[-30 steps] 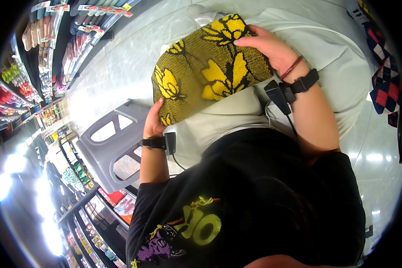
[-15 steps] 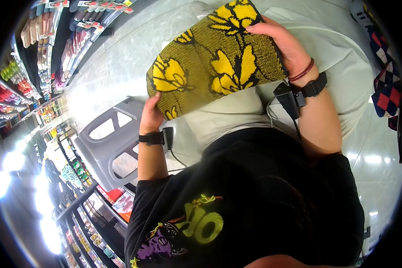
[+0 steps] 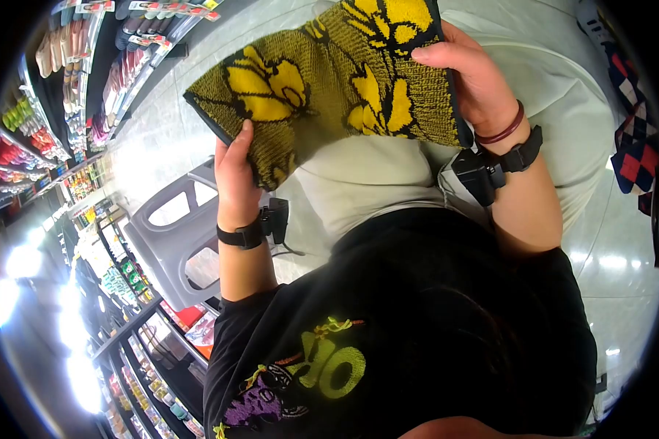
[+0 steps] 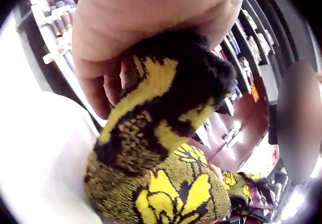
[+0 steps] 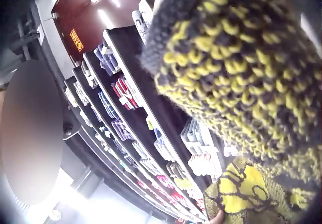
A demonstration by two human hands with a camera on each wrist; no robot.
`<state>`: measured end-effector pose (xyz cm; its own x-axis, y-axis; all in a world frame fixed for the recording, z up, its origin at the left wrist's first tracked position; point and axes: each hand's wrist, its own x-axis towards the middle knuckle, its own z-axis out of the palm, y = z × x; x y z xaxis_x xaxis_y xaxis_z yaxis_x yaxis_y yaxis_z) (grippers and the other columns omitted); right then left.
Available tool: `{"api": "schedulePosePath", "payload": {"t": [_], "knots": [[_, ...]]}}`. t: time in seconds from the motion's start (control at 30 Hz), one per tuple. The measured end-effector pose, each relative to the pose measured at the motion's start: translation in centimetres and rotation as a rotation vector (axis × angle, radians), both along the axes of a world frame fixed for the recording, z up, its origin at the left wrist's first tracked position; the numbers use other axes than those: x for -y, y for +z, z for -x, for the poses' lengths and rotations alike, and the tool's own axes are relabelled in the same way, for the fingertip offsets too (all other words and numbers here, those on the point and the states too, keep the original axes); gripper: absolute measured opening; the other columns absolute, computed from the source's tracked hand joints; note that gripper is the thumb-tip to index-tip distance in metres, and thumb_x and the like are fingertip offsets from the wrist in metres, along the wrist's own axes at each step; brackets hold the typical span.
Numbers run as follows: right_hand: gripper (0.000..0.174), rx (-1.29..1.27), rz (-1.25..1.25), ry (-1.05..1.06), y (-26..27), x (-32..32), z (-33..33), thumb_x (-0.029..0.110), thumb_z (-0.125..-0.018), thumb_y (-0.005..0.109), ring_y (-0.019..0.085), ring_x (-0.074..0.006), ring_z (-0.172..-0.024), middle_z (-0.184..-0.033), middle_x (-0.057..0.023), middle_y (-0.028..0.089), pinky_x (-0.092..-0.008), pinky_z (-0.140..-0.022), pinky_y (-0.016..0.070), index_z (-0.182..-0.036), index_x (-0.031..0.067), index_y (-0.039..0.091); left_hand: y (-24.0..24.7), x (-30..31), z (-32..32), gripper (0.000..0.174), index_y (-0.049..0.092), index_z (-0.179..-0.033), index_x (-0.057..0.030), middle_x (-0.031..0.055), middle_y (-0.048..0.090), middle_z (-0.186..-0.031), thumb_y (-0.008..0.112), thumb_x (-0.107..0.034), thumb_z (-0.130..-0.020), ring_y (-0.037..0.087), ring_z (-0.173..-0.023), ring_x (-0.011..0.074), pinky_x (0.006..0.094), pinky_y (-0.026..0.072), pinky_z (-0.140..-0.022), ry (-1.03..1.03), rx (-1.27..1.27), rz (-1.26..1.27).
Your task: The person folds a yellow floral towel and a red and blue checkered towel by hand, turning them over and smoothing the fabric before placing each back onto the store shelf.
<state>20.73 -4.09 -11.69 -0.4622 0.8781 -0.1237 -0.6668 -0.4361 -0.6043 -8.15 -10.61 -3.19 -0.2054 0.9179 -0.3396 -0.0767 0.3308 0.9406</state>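
Observation:
A thick looped towel [image 3: 322, 80], olive with big yellow flowers and a dark hem, is held up in front of the lap in the head view. My left hand [image 3: 234, 172] grips its left edge, thumb on the near face. At the opposite edge my right hand [image 3: 479, 88] holds it, the thumb lying over the flowered face and the fingers hidden behind. Between the hands the cloth sags a little. Close up in the left wrist view, the left hand [image 4: 156, 18] has the towel's bunched dark end against the palm. In the right wrist view, the towel [image 5: 241, 68] fills the upper right.
Racks of socks [image 3: 73, 66] stand on the left, with more shelves [image 3: 143, 366] below them. A grey plastic chair-like piece [image 3: 168, 227] is beside the left forearm. Checked argyle cloth [image 3: 633, 161] hangs at the right. Pale trousers [image 3: 388, 179] cover the lap above a tiled floor.
Both hands have moved apart and upward with the towel. Its rounded left end now shows a pointed, dark-hemmed corner, and the left hand has shifted its hold along that edge.

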Motion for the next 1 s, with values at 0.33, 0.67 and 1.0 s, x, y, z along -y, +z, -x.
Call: {"api": "schedulePosePath", "payload": {"t": [0.33,0.67,1.0], "knots": [[0.071,0.098,-0.415,-0.195,0.1,2.0,3.2,-0.001,-0.086,0.063,0.050,-0.0146,-0.121,-0.133,-0.0086,0.051,-0.0303,-0.104,0.0401,-0.147,-0.0029,0.026,-2.7,-1.9,-12.7,0.042,0.040,-0.137,0.0017,0.0101,0.052,-0.129,0.044,-0.005,-0.097,0.050,-0.116,0.0172,0.0303,0.0394,-0.100,-0.410,-0.277,-0.308],[0.063,0.171,-0.404,-0.357,0.9,1.3,2.1,0.012,-0.095,0.054,0.050,-0.0149,-0.121,-0.135,-0.0120,0.052,-0.0289,-0.103,0.0393,-0.148,-0.0051,0.025,-2.2,-3.6,-15.0,0.048,0.033,-0.139,-0.0003,0.0095,0.052,-0.125,0.044,-0.004,-0.093,0.053,-0.112,0.0174,0.0307,0.0427,-0.097,-0.434,-0.183,-0.311],[0.044,0.165,-0.569,-0.216,1.3,0.9,0.8,0.017,-0.099,0.050,0.056,-0.0138,-0.101,-0.108,-0.0067,0.060,-0.0258,-0.092,0.0431,-0.138,-0.0020,0.047,-2.4,-5.0,-13.7,0.044,0.039,-0.138,-0.0011,0.0116,0.056,-0.126,0.045,-0.012,-0.096,0.056,-0.113,0.0214,0.0336,0.0445,-0.097,-0.340,0.041,-0.156]]}}
